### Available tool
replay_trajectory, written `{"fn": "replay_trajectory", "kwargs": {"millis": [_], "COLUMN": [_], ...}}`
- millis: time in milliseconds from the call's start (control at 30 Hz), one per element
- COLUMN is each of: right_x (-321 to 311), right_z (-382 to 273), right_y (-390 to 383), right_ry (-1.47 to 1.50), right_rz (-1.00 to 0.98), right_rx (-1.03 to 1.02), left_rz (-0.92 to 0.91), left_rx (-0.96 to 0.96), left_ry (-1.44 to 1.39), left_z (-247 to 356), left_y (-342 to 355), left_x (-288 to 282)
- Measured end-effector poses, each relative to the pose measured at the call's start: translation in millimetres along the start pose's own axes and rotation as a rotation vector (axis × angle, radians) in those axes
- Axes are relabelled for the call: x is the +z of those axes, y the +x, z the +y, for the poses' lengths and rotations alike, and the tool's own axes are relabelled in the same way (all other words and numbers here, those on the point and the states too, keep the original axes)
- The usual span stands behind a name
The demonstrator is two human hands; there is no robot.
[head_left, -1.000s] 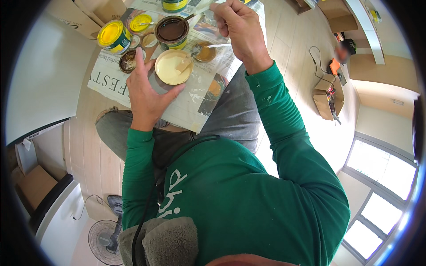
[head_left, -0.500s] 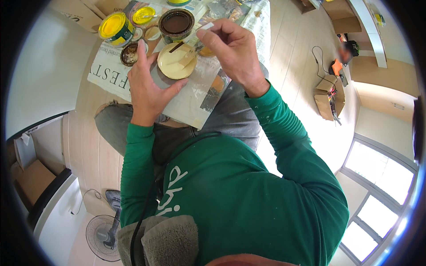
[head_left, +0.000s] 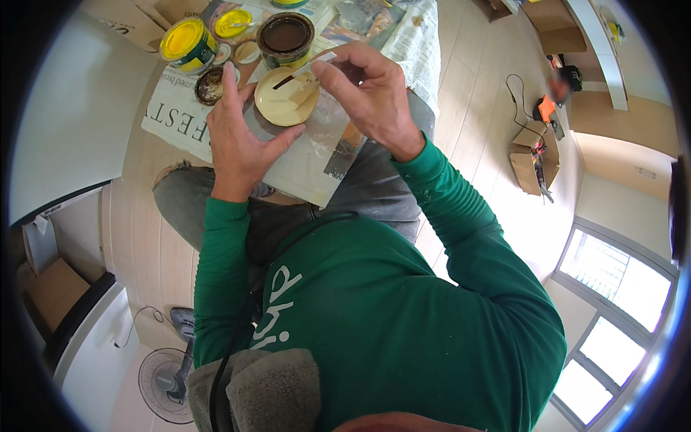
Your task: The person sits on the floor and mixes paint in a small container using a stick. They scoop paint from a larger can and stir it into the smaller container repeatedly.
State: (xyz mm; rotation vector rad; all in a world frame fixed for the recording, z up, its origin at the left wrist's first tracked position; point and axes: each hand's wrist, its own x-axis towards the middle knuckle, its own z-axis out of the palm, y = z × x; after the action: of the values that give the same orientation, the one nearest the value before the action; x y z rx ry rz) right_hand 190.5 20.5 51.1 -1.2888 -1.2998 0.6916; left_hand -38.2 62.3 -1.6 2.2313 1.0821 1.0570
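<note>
My left hand [head_left: 243, 147] curls round a small shallow dish [head_left: 286, 122] holding cream-coloured paint, with its thumb at the near edge and its fingers along the left side. My right hand [head_left: 371, 90] pinches a thin white stir stick [head_left: 322, 63] between thumb and fingers. Its dark brown tip slants down over the cream paint; whether it touches the surface I cannot tell. Just beyond the dish stands an open can of dark brown paint [head_left: 286, 55]. An open yellow paint can [head_left: 189, 47] is farther left, beside its yellow-coated lid [head_left: 232, 24].
Newspaper [head_left: 176, 108] covers the work surface. A brown-stained lid [head_left: 211, 86] and small round lids [head_left: 247, 52] lie among the cans. Cardboard [head_left: 137, 25] stands at the far left. A box with tools [head_left: 533, 169] sits on the floor at right, and a fan [head_left: 164, 385] at lower left.
My right hand has shifted slightly left and nearer the dish, bringing the stick with it. The left hand and the dish stay almost in place.
</note>
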Motion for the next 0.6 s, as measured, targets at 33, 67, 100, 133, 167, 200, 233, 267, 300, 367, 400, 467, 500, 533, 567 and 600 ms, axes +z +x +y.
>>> {"fn": "replay_trajectory", "kwargs": {"millis": [33,67,100,133,167,200,233,267,300,367,400,467,500,533,567,600], "right_x": [-1.6,-2.4,-1.8,-0.5,0.4,0.8,0.9,0.9,0.7,0.2,-0.2,-0.6,-0.5,0.0,0.4,0.1], "right_z": [1.1,1.7,1.2,0.4,0.0,0.3,0.7,1.0,1.3,1.8,1.9,2.3,3.0,4.7,5.7,4.7], "right_y": [-1.4,-2.2,-2.0,-1.6,-1.3,-0.9,-0.5,-0.3,-0.5,-0.6,-0.3,0.5,0.4,-0.5,-1.1,-2.1], "right_ry": [-0.022,-0.044,-0.041,-0.037,-0.033,-0.031,-0.03,-0.029,-0.025,-0.018,-0.04,-0.085,-0.064,-0.043,-0.022,-0.053], "right_rz": [-0.02,-0.04,-0.025,-0.009,0.006,0.008,0.01,0.011,0.012,0.012,0.01,0.006,0.01,0.013,0.017,0.018], "right_rx": [0.011,0.022,0.016,0.009,0.002,-0.001,-0.003,-0.006,-0.004,0.0,-0.002,-0.006,-0.006,-0.005,-0.003,-0.009], "left_rz": [-0.001,-0.002,-0.003,-0.005,-0.006,-0.008,-0.009,-0.01,-0.011,-0.014,-0.013,-0.011,-0.008,-0.005,-0.003,-0.007], "left_rx": [-0.003,-0.006,-0.007,-0.007,-0.007,-0.008,-0.009,-0.009,-0.009,-0.01,-0.01,-0.01,-0.005,-0.001,0.003,-0.004], "left_ry": [0.0,0.0,0.0,-0.001,-0.001,-0.005,-0.009,-0.014,-0.015,-0.016,-0.017,-0.017,-0.013,-0.01,-0.006,-0.009], "left_z": [0.1,0.1,0.1,0.0,0.0,-0.1,-0.2,-0.1,-0.2,-0.3,0.0,0.3,0.1,-0.2,-0.5,-0.5], "left_y": [-0.2,-0.4,-0.5,-0.5,-0.4,0.0,0.4,0.6,0.4,0.0,0.2,1.0,1.0,0.4,-0.1,-0.3], "left_x": [-0.2,-0.3,-0.5,-0.6,-0.6,-0.6,-0.4,-0.4,-0.6,-1.2,-1.1,-1.0,-0.8,-0.4,-0.2,-0.2]}}
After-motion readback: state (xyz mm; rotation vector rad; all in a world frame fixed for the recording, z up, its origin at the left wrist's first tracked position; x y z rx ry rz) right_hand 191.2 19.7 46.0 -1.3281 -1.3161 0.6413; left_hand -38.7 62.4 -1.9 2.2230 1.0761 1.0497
